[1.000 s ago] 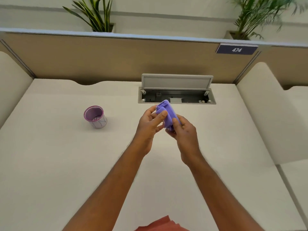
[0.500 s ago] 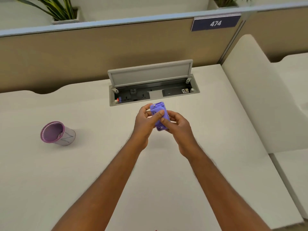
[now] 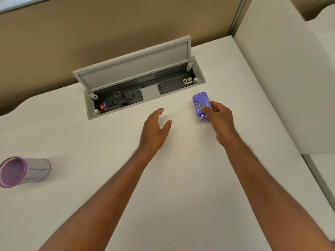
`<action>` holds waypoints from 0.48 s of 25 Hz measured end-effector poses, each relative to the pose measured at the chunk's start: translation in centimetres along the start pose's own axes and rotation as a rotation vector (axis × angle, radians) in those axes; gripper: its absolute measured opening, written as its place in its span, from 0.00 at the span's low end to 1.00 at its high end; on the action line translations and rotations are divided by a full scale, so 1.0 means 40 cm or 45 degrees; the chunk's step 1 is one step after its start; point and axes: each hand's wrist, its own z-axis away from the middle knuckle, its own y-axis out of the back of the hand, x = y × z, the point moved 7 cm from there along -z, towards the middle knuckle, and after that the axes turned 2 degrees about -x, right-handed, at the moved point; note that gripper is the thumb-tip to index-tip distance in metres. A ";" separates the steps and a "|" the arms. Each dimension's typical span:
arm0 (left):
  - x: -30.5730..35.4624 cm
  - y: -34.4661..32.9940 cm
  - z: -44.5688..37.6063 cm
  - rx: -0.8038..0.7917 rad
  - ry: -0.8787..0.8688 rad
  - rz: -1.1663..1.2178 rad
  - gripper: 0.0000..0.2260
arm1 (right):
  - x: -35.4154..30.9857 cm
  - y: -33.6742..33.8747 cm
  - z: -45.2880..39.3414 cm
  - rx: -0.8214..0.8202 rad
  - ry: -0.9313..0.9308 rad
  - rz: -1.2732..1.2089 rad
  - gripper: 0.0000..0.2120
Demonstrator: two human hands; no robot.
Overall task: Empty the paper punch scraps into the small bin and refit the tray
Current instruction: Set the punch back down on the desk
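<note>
The right hand [image 3: 220, 117] held the purple punch [image 3: 201, 105] on the counter [image 3: 181, 178], thumb on top, just in front of the open socket box [image 3: 141, 86]. The left hand [image 3: 155, 132] hovered spread and empty. The bin [image 3: 23, 172] stood far left.

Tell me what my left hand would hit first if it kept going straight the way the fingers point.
Probably the open cable box set into the desk. The left hand is open, fingers aimed up and slightly right toward the box's front edge, with bare desk between. Its height above the desk is unclear.
</note>
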 end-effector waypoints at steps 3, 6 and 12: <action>-0.001 -0.047 -0.020 -0.061 -0.125 -0.343 0.26 | 0.009 0.021 -0.056 0.043 0.025 0.064 0.15; -0.009 -0.084 -0.029 -0.078 -0.239 -0.573 0.27 | 0.016 0.029 -0.081 0.085 0.091 0.179 0.15; -0.020 -0.103 -0.034 -0.067 -0.307 -0.793 0.28 | 0.001 0.029 -0.084 0.190 0.338 0.629 0.15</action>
